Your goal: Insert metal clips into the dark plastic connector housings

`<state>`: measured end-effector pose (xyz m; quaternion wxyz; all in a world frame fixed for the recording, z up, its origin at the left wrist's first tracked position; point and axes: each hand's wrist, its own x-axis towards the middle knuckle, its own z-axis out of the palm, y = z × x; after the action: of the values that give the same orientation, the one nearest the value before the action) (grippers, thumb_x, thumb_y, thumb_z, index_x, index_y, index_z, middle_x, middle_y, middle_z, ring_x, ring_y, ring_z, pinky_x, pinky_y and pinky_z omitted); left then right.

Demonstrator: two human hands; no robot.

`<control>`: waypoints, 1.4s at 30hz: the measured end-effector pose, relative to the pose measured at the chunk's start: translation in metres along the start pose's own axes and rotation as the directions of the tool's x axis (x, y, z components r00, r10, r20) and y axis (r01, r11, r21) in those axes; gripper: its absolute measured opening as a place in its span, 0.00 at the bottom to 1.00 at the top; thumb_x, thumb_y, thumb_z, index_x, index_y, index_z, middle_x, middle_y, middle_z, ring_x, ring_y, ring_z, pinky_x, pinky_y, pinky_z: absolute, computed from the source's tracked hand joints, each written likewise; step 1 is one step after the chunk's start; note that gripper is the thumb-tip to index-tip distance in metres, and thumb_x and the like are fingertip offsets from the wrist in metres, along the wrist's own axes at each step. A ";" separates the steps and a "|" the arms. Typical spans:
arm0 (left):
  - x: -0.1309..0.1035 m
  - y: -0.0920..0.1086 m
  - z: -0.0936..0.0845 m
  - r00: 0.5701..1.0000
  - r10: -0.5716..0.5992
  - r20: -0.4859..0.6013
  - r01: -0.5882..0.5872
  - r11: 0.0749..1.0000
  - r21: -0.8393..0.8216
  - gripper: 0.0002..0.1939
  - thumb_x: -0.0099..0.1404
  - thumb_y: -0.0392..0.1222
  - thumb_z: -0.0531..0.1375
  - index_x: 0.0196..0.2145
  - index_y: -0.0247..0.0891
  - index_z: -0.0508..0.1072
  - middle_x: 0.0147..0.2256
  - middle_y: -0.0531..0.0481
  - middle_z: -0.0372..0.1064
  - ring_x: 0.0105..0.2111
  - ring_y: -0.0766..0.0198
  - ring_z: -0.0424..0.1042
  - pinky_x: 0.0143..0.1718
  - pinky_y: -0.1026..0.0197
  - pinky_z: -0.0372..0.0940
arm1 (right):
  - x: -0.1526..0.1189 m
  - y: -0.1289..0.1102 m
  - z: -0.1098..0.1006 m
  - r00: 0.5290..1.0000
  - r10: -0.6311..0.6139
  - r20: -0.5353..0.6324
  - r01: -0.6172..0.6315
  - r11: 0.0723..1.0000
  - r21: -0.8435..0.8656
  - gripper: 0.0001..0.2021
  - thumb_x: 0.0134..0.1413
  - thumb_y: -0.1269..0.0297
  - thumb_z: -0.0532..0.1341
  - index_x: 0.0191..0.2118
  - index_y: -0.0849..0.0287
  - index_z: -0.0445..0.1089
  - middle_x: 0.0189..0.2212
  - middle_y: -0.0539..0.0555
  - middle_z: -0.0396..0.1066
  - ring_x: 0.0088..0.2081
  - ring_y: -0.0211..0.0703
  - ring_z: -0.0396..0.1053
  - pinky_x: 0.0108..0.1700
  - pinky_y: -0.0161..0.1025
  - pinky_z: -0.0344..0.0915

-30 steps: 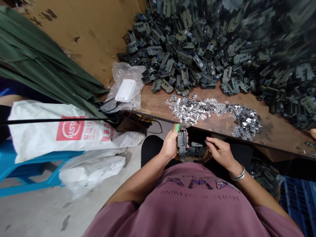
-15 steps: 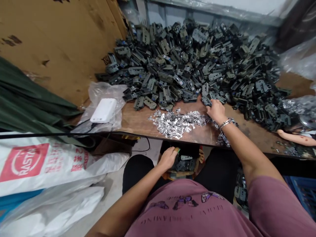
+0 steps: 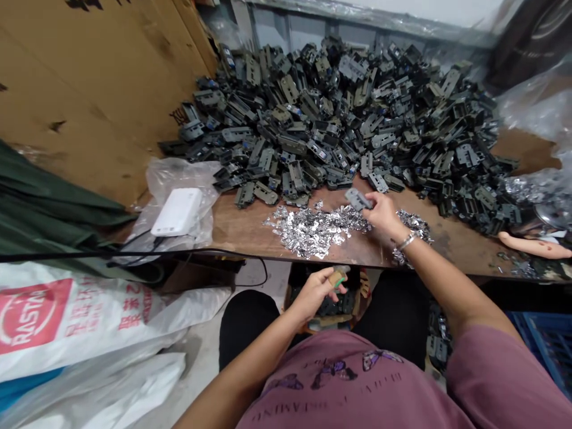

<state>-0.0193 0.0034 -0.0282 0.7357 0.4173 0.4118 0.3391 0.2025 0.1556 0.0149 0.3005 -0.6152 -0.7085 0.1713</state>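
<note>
My right hand (image 3: 383, 213) is closed on a grey plastic part (image 3: 357, 199) with slots in it, lifted just above the wooden table in front of a heap of similar dark grey parts (image 3: 313, 125). Below that hand lies a pile of small shiny metal pieces (image 3: 315, 229), and more of them lie by the wrist. My left hand (image 3: 315, 292) is in front of the table edge, over a box (image 3: 357, 307) of grey parts between my knees. Its fingers are curled around a small tan-and-green thing (image 3: 337, 278); whether it is held or wrapped on a finger is unclear.
On the left of the table (image 3: 241, 235), a white device (image 3: 177, 211) lies on clear plastic with a black cable. Large cardboard (image 3: 89, 101) stands behind it. A doll-like arm (image 3: 531, 245) lies at right. White sacks (image 3: 89, 316) are at lower left, a blue crate (image 3: 543, 345) at lower right.
My right hand has drawn back from the edge of the heap, now with a grey part in its fingers. My left hand has risen a little and moved right, turning the tan-and-green thing into view.
</note>
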 end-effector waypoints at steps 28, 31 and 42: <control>0.001 0.030 0.015 0.959 0.096 -0.267 -0.085 0.995 0.055 0.21 0.45 0.48 0.73 0.31 0.33 0.70 0.25 0.51 0.72 0.21 0.68 0.69 0.17 0.68 0.61 | -0.077 0.014 -0.017 0.961 0.017 0.276 0.119 0.875 -0.470 0.10 0.61 0.65 0.56 0.41 0.59 0.74 0.41 0.59 0.75 0.42 0.46 0.72 0.43 0.38 0.64; 0.004 0.033 0.018 0.948 0.124 -0.294 -0.094 0.989 0.114 0.22 0.45 0.47 0.73 0.32 0.35 0.69 0.24 0.54 0.69 0.19 0.71 0.64 0.19 0.67 0.61 | -0.074 0.009 -0.015 0.957 -0.002 0.291 0.126 0.903 -0.410 0.08 0.59 0.69 0.56 0.35 0.60 0.73 0.36 0.59 0.75 0.38 0.45 0.71 0.41 0.37 0.64; -0.004 0.025 0.019 0.928 0.326 -0.182 -0.259 0.914 0.313 0.19 0.47 0.43 0.72 0.31 0.39 0.66 0.29 0.53 0.71 0.29 0.65 0.68 0.34 0.62 0.65 | -0.124 -0.051 -0.019 0.930 -0.170 0.325 0.105 0.972 0.209 0.04 0.49 0.73 0.60 0.29 0.58 0.71 0.24 0.48 0.72 0.26 0.36 0.67 0.30 0.33 0.61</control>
<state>-0.0081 0.0042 0.0019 0.5561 0.5331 0.4710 0.4298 0.1832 0.0227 0.0332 0.2414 -0.4940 -0.7718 0.3194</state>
